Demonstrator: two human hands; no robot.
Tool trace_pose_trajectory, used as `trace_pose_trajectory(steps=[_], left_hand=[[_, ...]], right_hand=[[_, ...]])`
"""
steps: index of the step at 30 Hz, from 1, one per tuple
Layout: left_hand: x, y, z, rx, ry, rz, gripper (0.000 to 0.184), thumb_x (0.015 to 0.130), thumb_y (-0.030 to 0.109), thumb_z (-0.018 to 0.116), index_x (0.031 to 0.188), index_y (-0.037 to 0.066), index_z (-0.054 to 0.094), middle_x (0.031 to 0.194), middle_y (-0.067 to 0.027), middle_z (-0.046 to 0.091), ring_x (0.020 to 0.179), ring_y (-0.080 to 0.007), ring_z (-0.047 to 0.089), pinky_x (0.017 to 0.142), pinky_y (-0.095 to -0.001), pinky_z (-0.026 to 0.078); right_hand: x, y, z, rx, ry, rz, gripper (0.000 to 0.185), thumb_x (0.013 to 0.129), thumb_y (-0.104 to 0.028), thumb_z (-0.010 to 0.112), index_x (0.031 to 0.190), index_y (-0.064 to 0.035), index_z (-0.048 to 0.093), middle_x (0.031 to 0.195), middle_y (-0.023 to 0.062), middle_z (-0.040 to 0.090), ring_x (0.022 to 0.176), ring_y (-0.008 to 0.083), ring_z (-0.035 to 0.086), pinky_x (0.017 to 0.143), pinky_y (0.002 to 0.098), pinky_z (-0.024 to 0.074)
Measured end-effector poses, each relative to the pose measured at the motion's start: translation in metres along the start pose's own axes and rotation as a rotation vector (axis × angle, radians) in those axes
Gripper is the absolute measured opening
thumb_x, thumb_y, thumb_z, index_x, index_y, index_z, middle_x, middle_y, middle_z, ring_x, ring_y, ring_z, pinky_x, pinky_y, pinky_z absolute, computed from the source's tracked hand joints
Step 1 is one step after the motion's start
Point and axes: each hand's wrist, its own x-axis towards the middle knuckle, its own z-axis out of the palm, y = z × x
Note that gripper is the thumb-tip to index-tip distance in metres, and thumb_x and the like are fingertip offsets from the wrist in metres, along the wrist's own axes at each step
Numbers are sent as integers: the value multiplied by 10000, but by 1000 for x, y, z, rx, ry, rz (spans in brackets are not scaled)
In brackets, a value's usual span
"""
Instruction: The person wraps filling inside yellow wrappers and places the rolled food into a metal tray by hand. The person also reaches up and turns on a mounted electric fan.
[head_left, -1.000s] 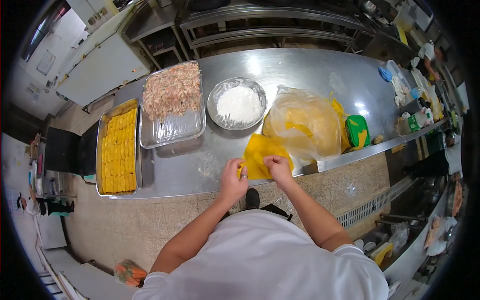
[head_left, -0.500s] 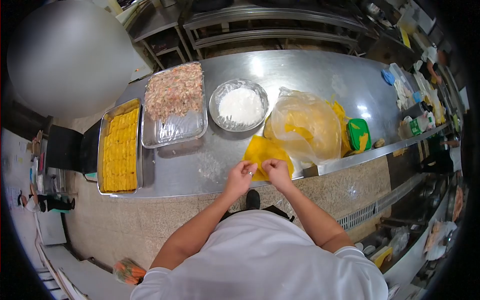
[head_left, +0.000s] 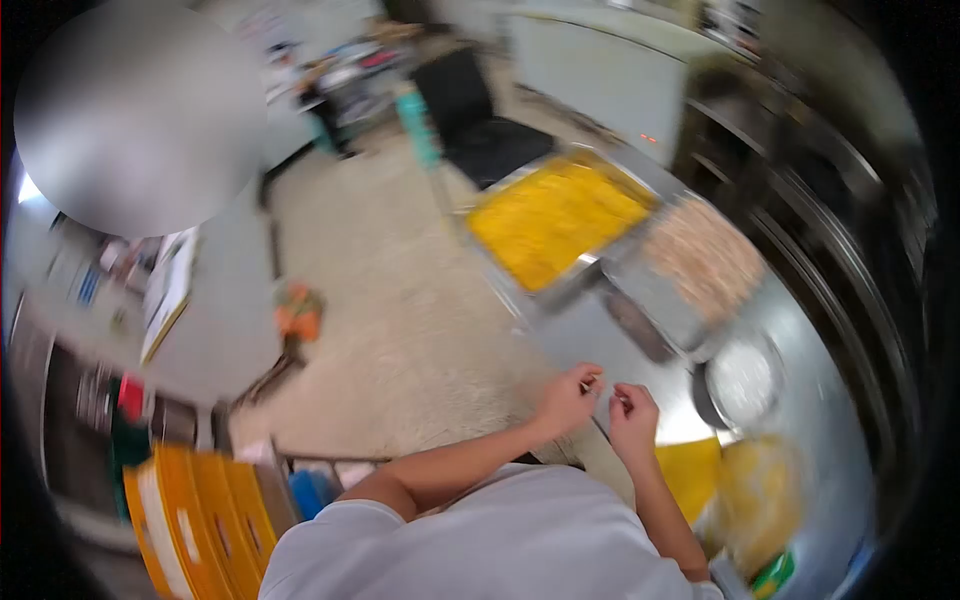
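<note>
Both hands are raised near the worktop [head_left: 570, 330] edge; yellow sheet [head_left: 692, 472] is left lying by the right forearm.
Left hand [head_left: 588, 384] and right hand [head_left: 624, 400] are held just apart, fingers curled, gaps narrow; whether anything is pinched can't be told, view is blurred. Yellow sheet is placed on the worktop, beside the plastic bag [head_left: 768, 500]; its overlap with the bag can't be made out. Green tub [head_left: 773, 575] is partly hidden near the bag. Metal bowl [head_left: 705, 400] of white powder is set between bag and clear tray [head_left: 660, 300]; clear tray is part-filled with pinkish mix [head_left: 705, 250]. Metal tray [head_left: 585, 263] next to it is filled with yellow food [head_left: 560, 215].
</note>
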Motion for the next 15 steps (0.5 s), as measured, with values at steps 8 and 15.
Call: trace_pose_trajectory(steps=[8, 15], left_hand=[[-35, -21, -114, -135, 476, -95, 261, 1029, 165, 715, 1229, -1, 713, 910, -112, 761, 778, -153, 670, 729, -338, 563], [-36, -38, -164, -91, 491, -48, 276, 1028, 180, 723, 1234, -3, 718, 927, -113, 768, 794, -152, 680, 731, -343, 566]], right_hand=[[39, -73, 116, 105, -450, -237, 194, 927, -6, 684, 1109, 38, 736, 950, 143, 697, 790, 222, 690, 716, 342, 555], [43, -101, 163, 146, -463, -205, 191, 923, -22, 696, 1102, 22, 746, 932, 139, 699, 771, 216, 674, 709, 347, 543]])
